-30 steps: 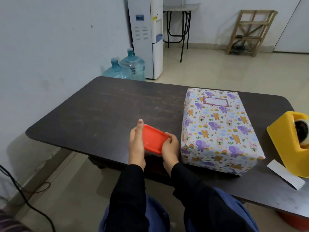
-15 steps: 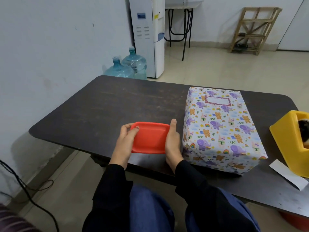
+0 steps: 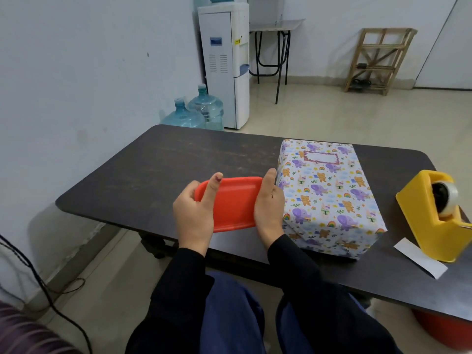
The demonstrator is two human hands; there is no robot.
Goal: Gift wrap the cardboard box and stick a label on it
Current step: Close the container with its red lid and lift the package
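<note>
The box (image 3: 329, 198), wrapped in white paper printed with purple elephants and bears, lies on the dark table (image 3: 153, 169) at centre right. A red-bordered label (image 3: 320, 157) is stuck on its top near the far end. Just left of the box I hold a small red plastic tray (image 3: 232, 203) above the table's near edge. My left hand (image 3: 196, 213) grips the tray's left end with the thumb on top. My right hand (image 3: 268, 208) grips its right end, close beside the box's left side.
A yellow tape dispenser (image 3: 431, 215) stands at the table's right edge, with a white paper strip (image 3: 419, 256) in front of it. Beyond the table are two water bottles (image 3: 194, 111), a white water dispenser (image 3: 227, 67), a metal-legged table and a wooden rack (image 3: 378, 60).
The tray has gone from tilted to nearly flat and wide between both hands, and it has been lifted a little towards me. My thumbs now lie along its ends. The view has tilted up.
</note>
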